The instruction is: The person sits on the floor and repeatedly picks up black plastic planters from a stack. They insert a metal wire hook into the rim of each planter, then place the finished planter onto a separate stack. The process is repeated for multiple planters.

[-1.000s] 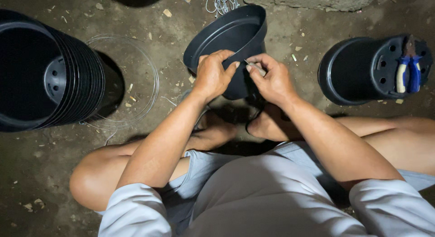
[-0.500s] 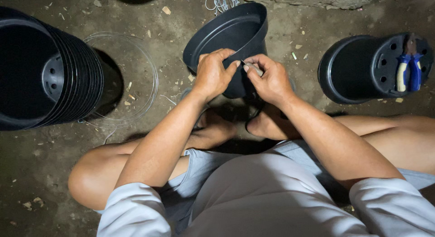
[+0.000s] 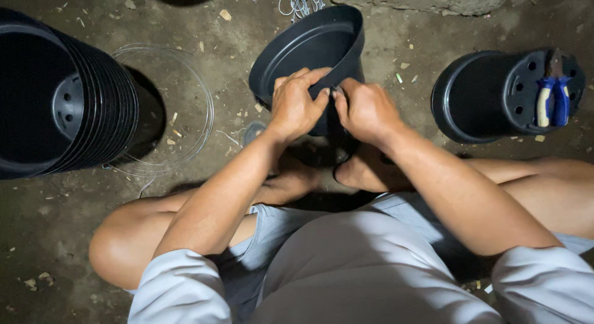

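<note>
we sit on the concrete floor [image 3: 383, 45] with knees spread, and the black plastic pot [image 3: 309, 48] rests tilted just ahead of our feet, its mouth turned up toward us so the near rim is within easy reach. our left hand [image 3: 297, 104] is curled over that near rim, fingers closed on it to keep the pot from rolling. our right hand [image 3: 365, 110] is pinched narrow right beside it, thumb and fingertips pressed together at the rim on something too small and dark to make out, perhaps a bit of wire. the two hands touch each other at the thumbs.

to the floor's left edge lies a nested stack of black pots [image 3: 55, 95] on its side, and a loose coil of clear wire [image 3: 198, 107] lies next to it. toward the right edge an upturned pot [image 3: 489, 95] serves as a stand, with blue-handled pliers [image 3: 552, 101] laid on its holed base, well apart from our hands. a bundle of wire hooks [image 3: 300, 2] lies at the far edge. nothing blocks the rim except our own fingers.
</note>
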